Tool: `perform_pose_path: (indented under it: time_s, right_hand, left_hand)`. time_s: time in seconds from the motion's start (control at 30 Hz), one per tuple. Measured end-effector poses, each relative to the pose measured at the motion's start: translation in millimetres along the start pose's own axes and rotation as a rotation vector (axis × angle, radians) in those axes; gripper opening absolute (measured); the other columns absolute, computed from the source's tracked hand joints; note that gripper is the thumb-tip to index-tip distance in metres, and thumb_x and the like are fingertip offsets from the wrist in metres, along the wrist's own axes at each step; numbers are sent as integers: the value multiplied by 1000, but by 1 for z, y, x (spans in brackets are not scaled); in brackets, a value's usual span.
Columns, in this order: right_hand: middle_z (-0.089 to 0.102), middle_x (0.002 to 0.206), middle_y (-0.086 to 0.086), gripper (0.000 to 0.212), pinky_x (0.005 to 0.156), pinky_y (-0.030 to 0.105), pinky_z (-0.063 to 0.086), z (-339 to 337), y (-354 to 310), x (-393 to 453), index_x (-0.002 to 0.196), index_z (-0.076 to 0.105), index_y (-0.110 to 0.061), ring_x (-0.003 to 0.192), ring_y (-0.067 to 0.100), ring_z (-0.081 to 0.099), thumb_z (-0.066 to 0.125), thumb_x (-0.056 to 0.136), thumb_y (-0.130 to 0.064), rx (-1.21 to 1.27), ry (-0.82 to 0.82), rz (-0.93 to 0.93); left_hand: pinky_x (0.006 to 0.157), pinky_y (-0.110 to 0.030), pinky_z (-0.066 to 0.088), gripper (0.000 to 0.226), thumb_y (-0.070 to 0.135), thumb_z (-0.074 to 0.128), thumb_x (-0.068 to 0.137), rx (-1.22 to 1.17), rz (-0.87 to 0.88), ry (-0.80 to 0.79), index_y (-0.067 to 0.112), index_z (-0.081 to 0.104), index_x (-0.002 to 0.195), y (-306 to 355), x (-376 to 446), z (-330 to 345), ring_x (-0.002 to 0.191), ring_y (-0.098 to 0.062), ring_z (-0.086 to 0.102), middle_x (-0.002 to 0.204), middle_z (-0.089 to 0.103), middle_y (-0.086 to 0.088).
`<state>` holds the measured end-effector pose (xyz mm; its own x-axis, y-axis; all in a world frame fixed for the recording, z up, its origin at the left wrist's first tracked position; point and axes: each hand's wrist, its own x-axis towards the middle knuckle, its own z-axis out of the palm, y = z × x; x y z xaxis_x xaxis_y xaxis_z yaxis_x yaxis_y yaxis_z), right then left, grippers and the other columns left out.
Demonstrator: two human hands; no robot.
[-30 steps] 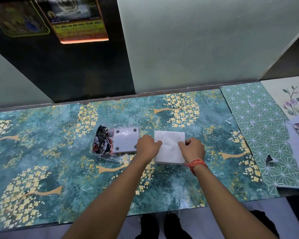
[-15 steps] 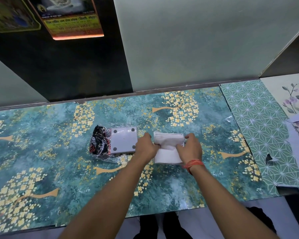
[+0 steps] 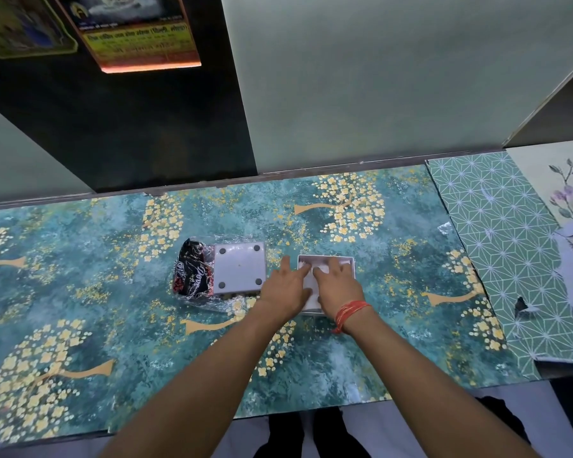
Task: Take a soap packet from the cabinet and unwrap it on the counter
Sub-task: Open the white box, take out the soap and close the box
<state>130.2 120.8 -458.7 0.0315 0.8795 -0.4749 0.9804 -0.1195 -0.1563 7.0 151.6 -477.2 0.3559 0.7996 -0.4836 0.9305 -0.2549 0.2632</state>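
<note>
Both hands rest on a white soap packet (image 3: 328,282) lying flat on the desk (image 3: 113,325), near its middle. The left hand (image 3: 286,285) lies at the packet's left edge, its fingers (image 3: 298,271) stretched out and loosely spread, tips touching the white top rather than gripping. The right hand (image 3: 336,280) covers the packet's centre, fingers (image 3: 334,264) extended and pressed flat on it, a red thread band (image 3: 349,312) at the wrist. Just to the left sits a white square block (image 3: 240,267) against a black wrapper (image 3: 192,274) in clear plastic.
</note>
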Motion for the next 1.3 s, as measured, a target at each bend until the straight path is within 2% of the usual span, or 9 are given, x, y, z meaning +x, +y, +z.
perform_pose_path:
  time_s: [0.27,0.43,0.6,0.67,0.77,0.87,1.03,1.13,1.3]
  right_hand:
    - [22,151,15,51,91,47,51,-7,-4,3,141,40,-19,135,42,30,54,92,-17,-45,-65,10]
    - [32,146,15,52,88,45,51,-13,-10,0,140,43,-18,129,41,40,57,90,-18,-18,-71,30]
    - [67,111,12,27,86,38,52,-22,-44,7,116,62,-11,103,31,63,53,91,-10,293,315,-35]
    - [68,107,14,22,86,38,51,-24,-69,22,109,64,-6,100,32,62,56,89,-10,433,282,-75]
    - [63,117,20,28,87,38,47,-13,-99,49,114,58,-1,109,36,58,56,87,-8,426,72,-59]
    - [60,117,22,25,82,37,47,8,-112,64,111,56,1,106,37,59,51,88,-8,407,-28,6]
    - [65,108,16,19,77,33,45,15,-106,59,103,62,-3,99,34,61,59,89,-15,625,229,113]
    - [66,96,5,11,71,28,50,-1,-87,41,98,64,-10,85,25,65,65,87,-15,904,453,152]
    - [67,87,4,19,73,32,55,-20,-18,9,104,71,-10,73,21,62,67,87,-17,951,650,253]
  left_hand:
    - [93,-49,50,78,49,60,88,-8,15,-61,37,18,152,-12,6,4,117,-42,59,147,33,-21]
    - [97,-45,49,71,41,70,83,-127,19,-5,33,38,146,-12,7,-4,121,-37,57,150,33,-14]
    - [87,-43,57,33,32,62,92,-798,-205,508,19,63,122,-43,-11,-22,102,-19,62,122,59,-1]
    - [89,-48,55,32,30,55,96,-781,-390,621,15,61,124,-64,-13,-31,107,-27,61,122,59,-6]
    - [94,-45,51,47,22,54,93,-588,-601,427,5,49,136,-93,-13,-35,116,-36,55,130,53,-17]
    - [72,-42,54,36,12,51,90,-635,-655,311,-1,54,124,-103,-15,-33,97,-37,65,113,64,-22]
    - [48,-25,39,23,3,50,92,-724,-620,526,3,69,104,-99,-21,-38,75,-24,59,103,72,-14]
    - [54,-18,44,25,-2,54,91,-829,-510,644,2,70,110,-81,-28,-47,81,-20,61,104,71,-8]
    - [62,-20,58,26,0,63,89,-1059,-347,541,5,70,114,-23,-37,-43,71,-15,71,98,72,-2]
